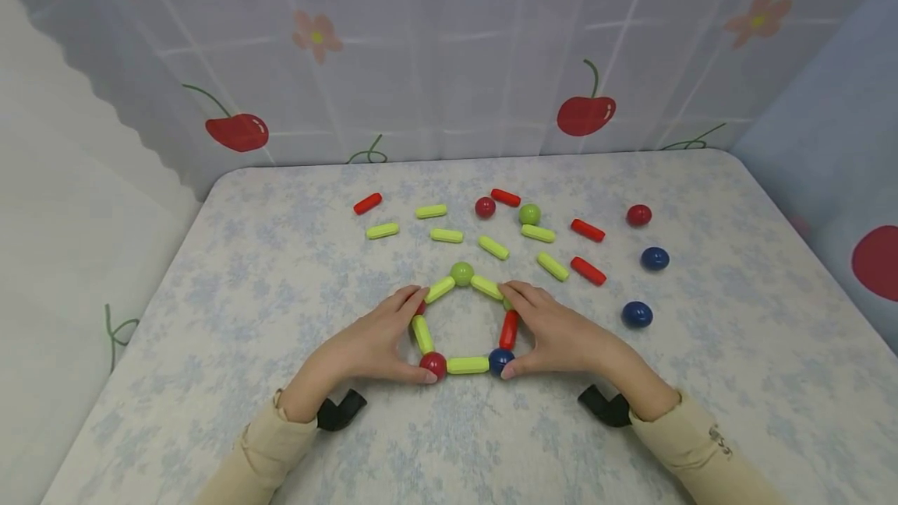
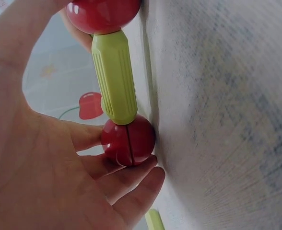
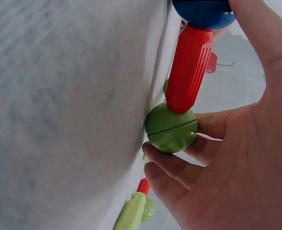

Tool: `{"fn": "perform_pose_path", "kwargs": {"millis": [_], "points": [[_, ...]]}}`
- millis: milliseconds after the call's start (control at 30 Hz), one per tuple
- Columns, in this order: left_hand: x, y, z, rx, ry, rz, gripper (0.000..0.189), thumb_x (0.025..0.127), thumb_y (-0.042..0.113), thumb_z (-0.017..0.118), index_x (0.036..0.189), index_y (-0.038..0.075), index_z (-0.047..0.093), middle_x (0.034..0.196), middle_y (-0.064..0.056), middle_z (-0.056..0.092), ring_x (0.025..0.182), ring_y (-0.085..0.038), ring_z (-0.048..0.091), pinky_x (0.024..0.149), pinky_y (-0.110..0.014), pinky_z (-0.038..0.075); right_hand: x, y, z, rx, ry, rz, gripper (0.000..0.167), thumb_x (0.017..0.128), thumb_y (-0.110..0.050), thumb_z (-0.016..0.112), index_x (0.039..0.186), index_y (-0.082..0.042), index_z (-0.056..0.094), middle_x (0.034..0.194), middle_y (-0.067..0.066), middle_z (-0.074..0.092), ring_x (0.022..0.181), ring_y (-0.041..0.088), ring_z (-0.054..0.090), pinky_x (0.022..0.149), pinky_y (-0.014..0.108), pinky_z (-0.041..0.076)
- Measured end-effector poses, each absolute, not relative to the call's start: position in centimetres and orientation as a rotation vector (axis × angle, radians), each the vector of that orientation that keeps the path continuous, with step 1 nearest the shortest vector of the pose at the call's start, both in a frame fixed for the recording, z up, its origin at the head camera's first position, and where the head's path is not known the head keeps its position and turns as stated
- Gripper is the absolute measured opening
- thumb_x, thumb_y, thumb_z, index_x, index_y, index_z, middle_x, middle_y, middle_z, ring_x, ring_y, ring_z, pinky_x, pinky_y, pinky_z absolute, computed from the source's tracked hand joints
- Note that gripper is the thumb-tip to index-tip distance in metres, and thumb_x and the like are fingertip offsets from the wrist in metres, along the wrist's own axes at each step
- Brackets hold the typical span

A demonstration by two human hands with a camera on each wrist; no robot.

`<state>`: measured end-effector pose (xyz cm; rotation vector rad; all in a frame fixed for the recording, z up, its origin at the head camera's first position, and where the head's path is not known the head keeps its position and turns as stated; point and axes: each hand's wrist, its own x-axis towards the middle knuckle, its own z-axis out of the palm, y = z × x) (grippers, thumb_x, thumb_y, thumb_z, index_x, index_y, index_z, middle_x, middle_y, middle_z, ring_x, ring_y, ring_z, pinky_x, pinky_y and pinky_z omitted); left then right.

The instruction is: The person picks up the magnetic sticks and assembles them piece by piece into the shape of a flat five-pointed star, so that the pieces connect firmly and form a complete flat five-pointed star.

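Note:
A five-sided ring of toy building rods and balls lies on the table, with a green ball (image 1: 461, 273) at its far corner. My left hand (image 1: 375, 337) grips its left side: the thumb is on the near red ball (image 1: 433, 365), the fingers at another red ball (image 2: 128, 140), with a yellow-green rod (image 2: 114, 76) between. On the right side my right hand (image 1: 561, 330) holds the ring, thumb on a blue ball (image 1: 500, 361) and fingertips around a green ball (image 3: 171, 127). A red rod (image 3: 190, 67) joins those two. Along the near side runs a yellow-green rod (image 1: 468, 365).
Behind the ring lie several loose yellow-green rods (image 1: 446, 235) and red rods (image 1: 588, 270), plus a red ball (image 1: 486, 207) and a green ball (image 1: 529, 214). To the right are two blue balls (image 1: 637, 315) and a red ball (image 1: 638, 215). A printed curtain (image 1: 449, 61) hangs behind the table.

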<state>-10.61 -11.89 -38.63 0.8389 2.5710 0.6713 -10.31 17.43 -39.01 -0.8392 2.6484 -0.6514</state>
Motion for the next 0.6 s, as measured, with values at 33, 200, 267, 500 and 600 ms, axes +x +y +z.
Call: {"fn": "perform_pose_path", "kwargs": {"millis": [33,200,267,500,600], "points": [[-10.5,-11.9,-38.6,0.840,2.569,0.671,0.113,0.069,0.059,0.074,0.149,0.005,0.016,0.149,-0.011,0.020,0.134,-0.024,0.024,0.100,-0.040,0.032,-10.2,17.4,-38.9,-0.836,2.643,-0.648,0.117,0.065,-0.065,0.073,0.148,-0.001,0.021,0.147,0.015,0.024,0.132,0.029,0.026,0.099,0.047,0.033],[-9.6,-11.7,-38.8,0.845,2.563,0.675,0.113,0.068,0.061,0.072,0.149,0.005,0.017,0.149,-0.010,0.020,0.133,-0.022,0.025,0.100,-0.040,0.033,-9.3,17.6,-38.6,-0.843,2.633,-0.600,0.118,0.064,-0.066,0.072,0.147,0.000,0.021,0.147,0.018,0.025,0.131,0.032,0.028,0.097,0.049,0.034],[-9.4,-11.6,-38.8,0.842,2.567,0.681,0.112,0.068,0.060,0.073,0.149,0.006,0.017,0.149,-0.008,0.020,0.133,-0.021,0.025,0.100,-0.039,0.033,-9.1,17.6,-38.5,-0.850,2.646,-0.582,0.117,0.064,-0.066,0.072,0.147,0.000,0.022,0.146,0.018,0.026,0.130,0.032,0.029,0.097,0.048,0.035],[-8.2,-11.5,-38.9,0.861,2.550,0.709,0.113,0.068,0.061,0.073,0.149,0.005,0.017,0.149,-0.009,0.021,0.132,-0.021,0.026,0.100,-0.038,0.033,-8.4,17.6,-38.2,-0.831,2.621,-0.538,0.116,0.063,-0.066,0.073,0.145,0.001,0.027,0.143,0.017,0.032,0.128,0.032,0.034,0.099,0.048,0.033],[-8.2,-11.5,-38.8,0.864,2.542,0.714,0.113,0.068,0.061,0.073,0.149,0.006,0.017,0.149,-0.009,0.021,0.132,-0.020,0.026,0.100,-0.038,0.033,-8.2,17.6,-38.2,-0.843,2.632,-0.529,0.115,0.063,-0.066,0.073,0.145,0.001,0.028,0.142,0.016,0.033,0.127,0.033,0.034,0.099,0.048,0.033]]}}
